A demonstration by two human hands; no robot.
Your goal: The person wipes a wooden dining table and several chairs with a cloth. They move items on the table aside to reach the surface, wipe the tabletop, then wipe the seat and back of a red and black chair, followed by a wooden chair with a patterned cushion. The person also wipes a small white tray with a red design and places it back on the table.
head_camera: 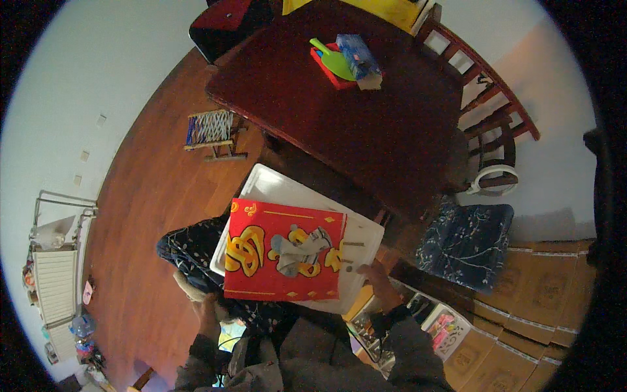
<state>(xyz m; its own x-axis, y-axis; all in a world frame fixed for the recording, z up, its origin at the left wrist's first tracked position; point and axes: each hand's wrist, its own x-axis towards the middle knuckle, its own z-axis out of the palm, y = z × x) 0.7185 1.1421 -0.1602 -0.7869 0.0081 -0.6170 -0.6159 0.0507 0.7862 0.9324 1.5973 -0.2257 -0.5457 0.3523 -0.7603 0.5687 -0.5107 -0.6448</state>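
A white plastic board or shallow tray (360, 232) lies across my lap. A red sheet with yellow printed figures (284, 289) lies on it, and a small crumpled piece of grey-white cloth or paper (299, 252) rests on the sheet. My right hand (382, 284) is at the right edge of the white board, with its fingers at the rim. At the lower left, my left hand (203, 304) has a pale, beige object (186, 286) at its fingers, beside my dark patterned trouser leg; what it is cannot be made out.
A dark red wooden table (343, 122) stands ahead, bearing a red tray (338, 81), a green scoop-like item (335, 63) and a blue box (360, 56). A folding stool (210, 130) stands left. At right are a patterned cushion (470, 245), a wooden chair (494, 98) and cardboard boxes (534, 289).
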